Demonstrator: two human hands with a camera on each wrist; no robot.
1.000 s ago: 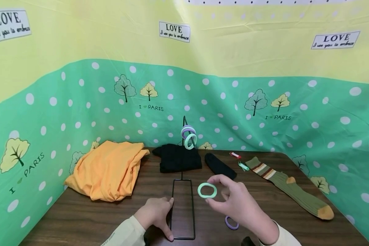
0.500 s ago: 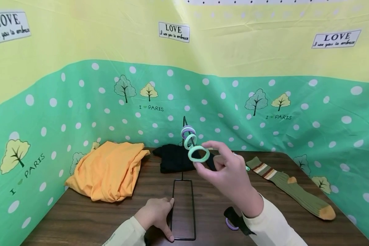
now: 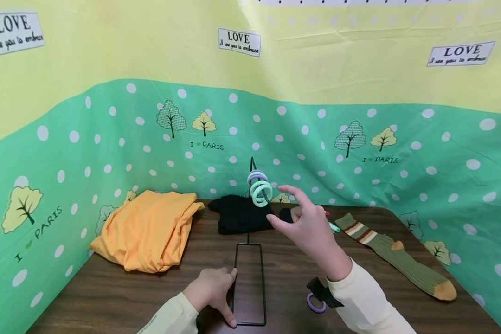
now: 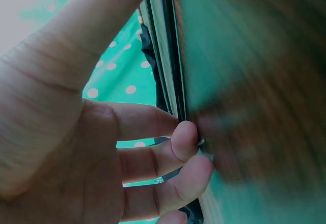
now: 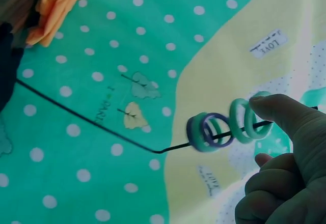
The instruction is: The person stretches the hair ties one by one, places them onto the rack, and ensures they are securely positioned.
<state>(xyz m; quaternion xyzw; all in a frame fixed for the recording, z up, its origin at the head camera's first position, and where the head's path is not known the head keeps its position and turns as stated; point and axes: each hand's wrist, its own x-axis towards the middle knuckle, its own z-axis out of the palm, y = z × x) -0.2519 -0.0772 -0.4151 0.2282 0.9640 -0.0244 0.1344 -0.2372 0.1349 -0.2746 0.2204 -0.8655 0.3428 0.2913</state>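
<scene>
The desk (image 3: 108, 297) in front of you is dark wood, with a green and yellow dotted cloth (image 3: 359, 139) standing behind it. At about 10 o'clock from your hands lies the orange garment (image 3: 146, 229), and at 12 o'clock the black garment (image 3: 240, 214) sits behind the wire stand (image 3: 248, 283), with a smaller black piece just to its right, partly hidden by your right hand. At 2 o'clock the striped olive sock (image 3: 396, 257) lies flat, well apart from the stand. The base of the wire stand is a thin black frame on the desk, and its rod rises toward 12 o'clock. Your left hand (image 3: 212, 292) rests on the desk at the left edge of this frame, fingers curled against the wire and pressing it down. Your right hand (image 3: 306, 225) is lifted at 1 o'clock from the stand, fingers relaxed and holding nothing; in the right wrist view the index fingertip touches the outer green ring (image 5: 249, 119). The hair rings (image 3: 260, 188) hang on the upper rod, green and purple ones side by side. One purple ring (image 3: 315, 304) lies on the desk at 5 o'clock, beside your right sleeve.
</scene>
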